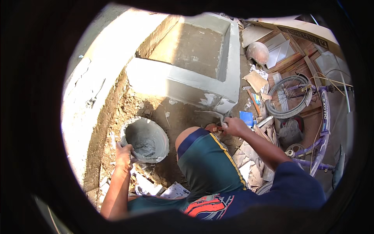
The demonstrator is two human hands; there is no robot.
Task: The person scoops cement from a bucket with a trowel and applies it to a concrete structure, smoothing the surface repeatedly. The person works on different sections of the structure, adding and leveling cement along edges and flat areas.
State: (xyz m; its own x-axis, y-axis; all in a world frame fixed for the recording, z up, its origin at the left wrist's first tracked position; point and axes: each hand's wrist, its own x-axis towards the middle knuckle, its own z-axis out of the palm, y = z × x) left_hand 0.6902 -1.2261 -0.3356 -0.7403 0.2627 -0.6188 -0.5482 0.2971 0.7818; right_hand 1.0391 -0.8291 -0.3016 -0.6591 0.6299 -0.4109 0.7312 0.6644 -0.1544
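My left hand (124, 155) is closed on the near-left rim of a bucket (160, 133) crusted with grey cement. Some wet grey mortar (145, 148) lies at its bottom, and the bucket tips slightly toward me. Out to the right, my right hand (235, 127) grips the handle of a trowel (212, 113). Its thin blade points left, near the front corner of a low, cement-coated rectangular basin (187, 80). Pale patches mark the basin's outer face near that corner.
Along the left runs a sunlit concrete ledge (89, 93). On the right lie a purple bicycle frame (322, 117), a wheel (289, 95), a rounded dusty helmet-like object (258, 53), a blue packet (246, 117) and crumpled brown paper (251, 158). Rubble surrounds the bucket.
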